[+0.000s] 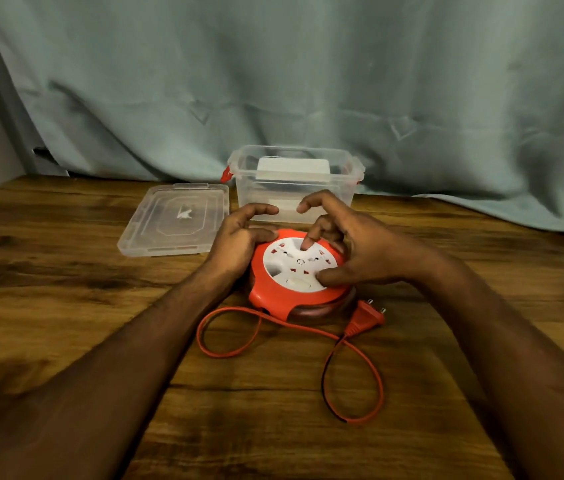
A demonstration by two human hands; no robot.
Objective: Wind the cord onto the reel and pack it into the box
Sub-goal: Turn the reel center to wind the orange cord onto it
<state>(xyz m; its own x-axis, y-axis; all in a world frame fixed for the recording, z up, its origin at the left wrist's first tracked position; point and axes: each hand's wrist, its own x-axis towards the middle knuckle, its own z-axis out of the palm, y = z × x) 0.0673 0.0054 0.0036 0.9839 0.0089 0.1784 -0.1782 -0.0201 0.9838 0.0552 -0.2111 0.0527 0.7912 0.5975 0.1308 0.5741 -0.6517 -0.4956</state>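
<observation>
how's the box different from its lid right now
The box stands upright at the back of the table, open at the top, while the lid lies flat on the wood to its left, apart from it. The box is deep with tall walls; the lid is a shallow sheet. The box has red latches at its ends; the lid shows none. Both are clear plastic and rectangular.

Both bare forearms reach forward from the lower corners and converge at the middle. The left hand (239, 237) lies on its side, thumb laid flat, forefinger stretched forward, the other fingers curled under. The right hand (346, 247) arches palm down, one fingertip pointing straight down, thumb pressed sideways, forefinger lifted and bent. The hands stay just apart
</observation>
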